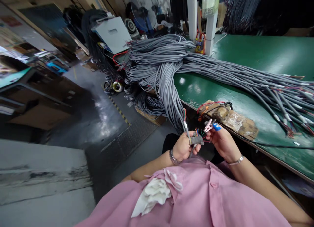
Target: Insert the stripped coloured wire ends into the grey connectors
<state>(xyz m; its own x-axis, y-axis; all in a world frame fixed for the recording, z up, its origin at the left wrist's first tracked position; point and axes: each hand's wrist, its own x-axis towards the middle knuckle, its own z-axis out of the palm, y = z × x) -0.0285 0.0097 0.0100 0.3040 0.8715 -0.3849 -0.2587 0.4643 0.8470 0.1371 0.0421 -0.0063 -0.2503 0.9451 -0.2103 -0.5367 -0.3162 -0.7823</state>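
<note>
My left hand [185,145] is closed round the end of a grey cable [186,130], with a grey wrap or finger cover on the thumb. Thin coloured wires [199,132] fan out from the cable end between my two hands. Close on the right, my right hand [219,138] pinches a small pink clip-like tool [208,125] near the wire tips. Blue tape [216,126] is wrapped round one of its fingers. A thick bundle of grey cables [169,86] hangs over the table edge just beyond my left hand.
A worn wooden block [233,122] with red and black leads lies on the edge of the green table [260,53]. More cable ends with coloured wires [289,122] lie at the right. A white post [210,30] stands at the table's back. Spools [117,86] sit on the floor.
</note>
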